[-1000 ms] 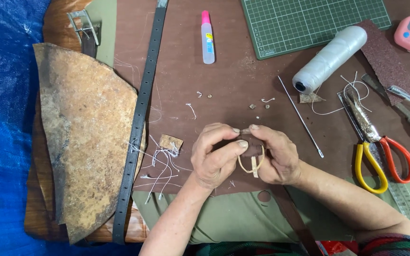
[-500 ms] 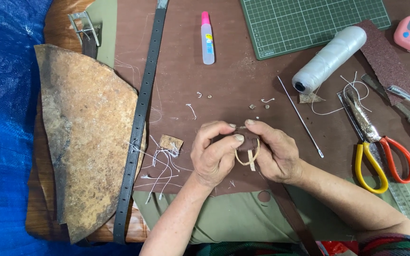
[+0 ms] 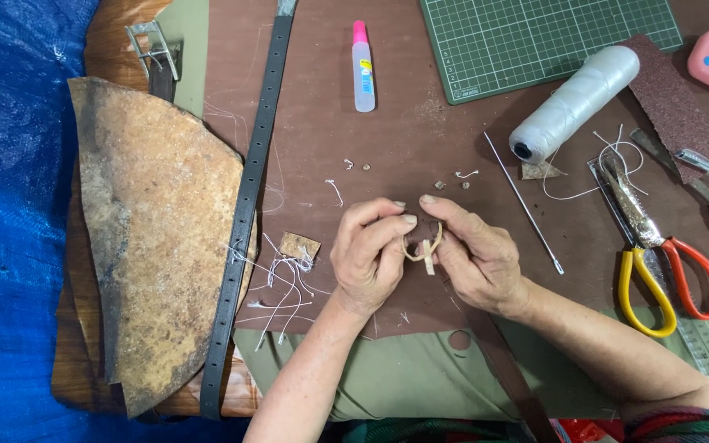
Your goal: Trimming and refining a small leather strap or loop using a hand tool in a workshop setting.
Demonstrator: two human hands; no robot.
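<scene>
Head view looks straight down on my two hands meeting over the brown leather sheet that covers the surface. My left hand and my right hand are both pinched on one small thing between them: a thin tan leather loop, curled into a ring with its ends crossing at the bottom. Left thumb and forefinger close on its upper left edge; the right fingers press its right side and the crossed ends.

Just left of my left hand lies a small leather scrap among loose white threads. Further left the long black belt runs up the surface, with a large rough hide beside it. To my right lie a long needle, yellow and red scissors, and a spool of white thread; a glue bottle stands off near the green cutting mat.

As I judge it, the loop is small and springy, so a slack pinch could let the ends spring apart or the piece drop among the threads and crumbs, where it would be hard to find. Whether anything fixes the crossing I cannot tell.
</scene>
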